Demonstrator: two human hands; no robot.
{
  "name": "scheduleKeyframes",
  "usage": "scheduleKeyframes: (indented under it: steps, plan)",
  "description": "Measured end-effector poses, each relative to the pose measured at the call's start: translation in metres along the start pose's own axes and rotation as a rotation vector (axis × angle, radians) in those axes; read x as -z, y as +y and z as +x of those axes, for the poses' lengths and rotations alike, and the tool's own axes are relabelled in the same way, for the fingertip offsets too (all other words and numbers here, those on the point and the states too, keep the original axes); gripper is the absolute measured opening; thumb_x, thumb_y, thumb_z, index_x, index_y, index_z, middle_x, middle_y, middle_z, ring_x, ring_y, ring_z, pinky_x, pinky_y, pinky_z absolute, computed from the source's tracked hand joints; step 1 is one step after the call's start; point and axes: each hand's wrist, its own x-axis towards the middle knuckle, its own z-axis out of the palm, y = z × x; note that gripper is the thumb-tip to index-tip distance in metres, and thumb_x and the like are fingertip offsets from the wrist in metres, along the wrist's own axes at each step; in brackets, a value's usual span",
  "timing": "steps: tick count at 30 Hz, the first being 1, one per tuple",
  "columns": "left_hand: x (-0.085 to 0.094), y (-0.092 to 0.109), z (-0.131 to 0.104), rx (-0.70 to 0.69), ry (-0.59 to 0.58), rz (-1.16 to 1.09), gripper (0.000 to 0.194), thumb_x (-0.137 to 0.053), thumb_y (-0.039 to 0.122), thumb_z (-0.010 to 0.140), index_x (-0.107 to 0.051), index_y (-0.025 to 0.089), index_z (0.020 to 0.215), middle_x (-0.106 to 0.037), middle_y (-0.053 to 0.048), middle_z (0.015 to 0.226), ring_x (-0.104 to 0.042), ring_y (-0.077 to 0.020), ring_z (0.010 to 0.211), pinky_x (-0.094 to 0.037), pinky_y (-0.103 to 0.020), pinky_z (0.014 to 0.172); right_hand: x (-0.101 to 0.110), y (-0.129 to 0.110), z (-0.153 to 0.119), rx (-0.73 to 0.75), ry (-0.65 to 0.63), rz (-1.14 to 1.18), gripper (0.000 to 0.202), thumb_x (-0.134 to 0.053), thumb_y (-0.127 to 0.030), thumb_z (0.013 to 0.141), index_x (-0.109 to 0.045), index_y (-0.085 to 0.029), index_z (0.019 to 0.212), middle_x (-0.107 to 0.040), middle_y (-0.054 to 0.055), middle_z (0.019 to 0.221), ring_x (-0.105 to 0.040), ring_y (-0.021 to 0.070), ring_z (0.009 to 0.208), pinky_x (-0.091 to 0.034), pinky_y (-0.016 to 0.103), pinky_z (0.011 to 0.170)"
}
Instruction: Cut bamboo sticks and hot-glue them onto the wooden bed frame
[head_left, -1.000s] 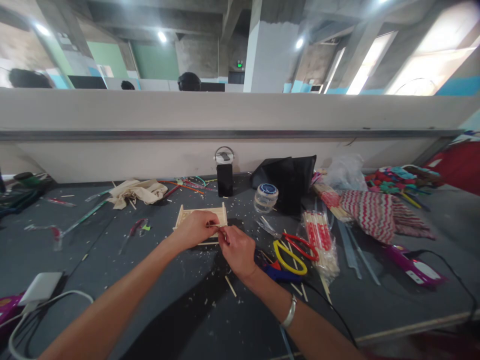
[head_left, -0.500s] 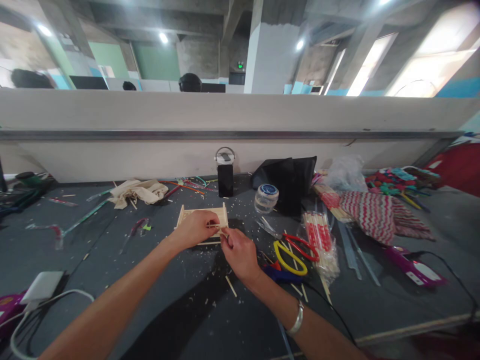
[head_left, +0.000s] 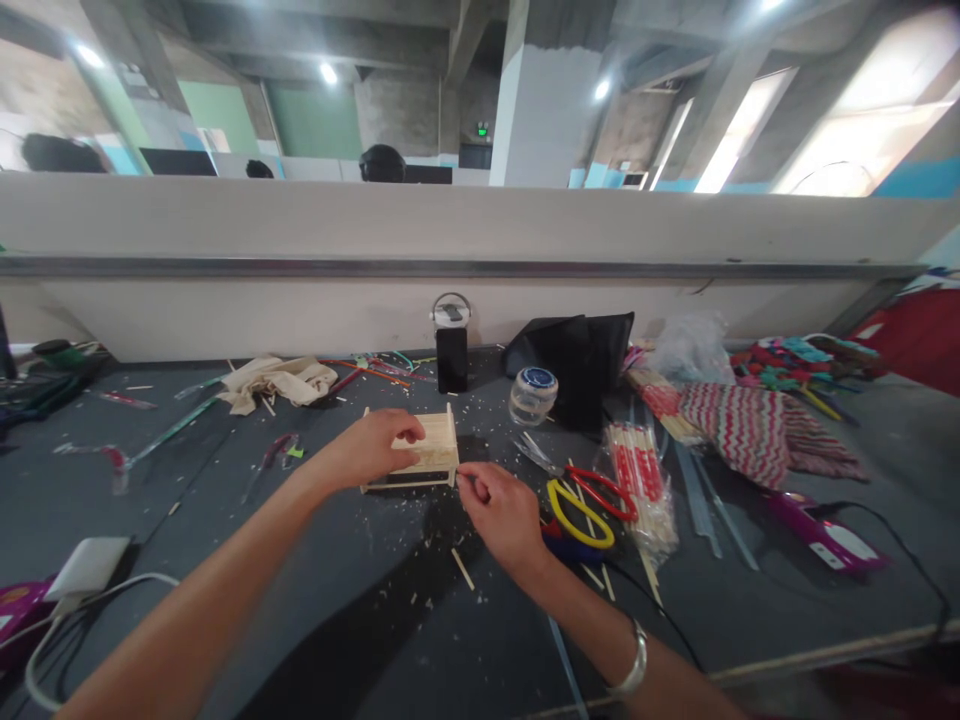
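A small bed-like model of pale wooden sticks (head_left: 431,440) sits on the dark table, with upright posts at its corners and slats across the top. My left hand (head_left: 367,450) is over its left part, thumb and fingers apart with a gap between them; that end is mostly hidden beneath the hand. At the model's front right corner, my right hand (head_left: 499,510) has its fingertips pinched together against the post. Whether they grip the post or a tiny piece cannot be made out. A loose stick (head_left: 463,569) lies in front.
Scissors with red and yellow handles (head_left: 581,505) and a bag of sticks (head_left: 637,475) lie right of my right hand. Behind stand a clear jar (head_left: 533,397) and a black phone (head_left: 451,361). A beige cloth (head_left: 277,383) lies at back left; a purple glue gun (head_left: 829,532), far right.
My hands, close together over the model's front half a second ago, have drawn apart. The left moved left and its fingers opened; the right shifted slightly right to the corner.
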Motion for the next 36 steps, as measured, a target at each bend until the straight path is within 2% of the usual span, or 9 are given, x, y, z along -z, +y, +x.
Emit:
scheduleKeyframes:
  steps: [8,12,24,33,35,36]
  plan:
    - [-0.027,0.01,0.011,-0.031,0.039,0.043,0.017,-0.057,0.019,0.074,-0.066,0.017,0.088,-0.069,-0.005,0.091,-0.061,-0.0195,0.086,-0.044,-0.029,0.077,-0.015,0.0,0.005,0.042,0.003,-0.051,0.018,-0.051,-0.022,0.087,-0.068,-0.023,0.086,-0.065,-0.003,0.067,-0.058,0.0096,0.058,-0.036,0.019,0.057]
    - [-0.032,0.013,0.015,-0.008,0.055,0.054,0.015,-0.055,0.02,0.076,-0.068,0.017,0.082,-0.069,-0.005,0.085,-0.061,-0.0197,0.081,-0.044,-0.027,0.073,-0.022,0.002,0.007,0.061,0.022,-0.092,0.017,-0.051,-0.024,0.089,-0.068,-0.023,0.089,-0.066,-0.002,0.069,-0.058,0.0104,0.058,-0.034,0.021,0.056]
    - [-0.031,0.008,0.018,0.07,0.006,-0.063,0.017,-0.055,0.024,0.074,-0.07,0.016,0.077,-0.069,-0.003,0.075,-0.061,-0.0162,0.07,-0.04,-0.023,0.06,-0.032,0.003,0.009,0.094,0.007,-0.093,0.012,-0.056,-0.028,0.089,-0.066,-0.022,0.088,-0.068,0.002,0.077,-0.062,0.0132,0.071,-0.036,0.021,0.062]
    - [-0.019,0.006,0.024,0.062,-0.092,-0.101,0.021,-0.059,0.033,0.075,-0.07,0.015,0.076,-0.066,-0.001,0.069,-0.058,-0.0156,0.067,-0.039,-0.023,0.059,-0.03,-0.006,0.018,-0.031,-0.035,-0.023,0.013,-0.055,-0.023,0.085,-0.067,-0.022,0.08,-0.064,-0.001,0.07,-0.058,0.0117,0.064,-0.033,0.02,0.058]
    - [-0.015,0.01,0.018,0.032,-0.022,-0.088,0.023,-0.061,0.035,0.075,-0.069,0.014,0.083,-0.068,-0.004,0.081,-0.06,-0.0184,0.076,-0.042,-0.026,0.066,-0.025,-0.008,0.018,-0.08,-0.049,0.008,0.013,-0.056,-0.021,0.083,-0.066,-0.021,0.075,-0.062,-0.002,0.065,-0.056,0.0111,0.06,-0.032,0.02,0.056]
    - [-0.012,0.013,0.012,0.008,0.055,-0.08,0.024,-0.063,0.035,0.074,-0.068,0.015,0.087,-0.068,-0.006,0.088,-0.06,-0.0201,0.083,-0.043,-0.028,0.072,-0.021,-0.009,0.016,-0.104,-0.06,0.028,0.013,-0.056,-0.021,0.082,-0.066,-0.02,0.074,-0.061,-0.003,0.062,-0.054,0.0105,0.057,-0.032,0.02,0.054]
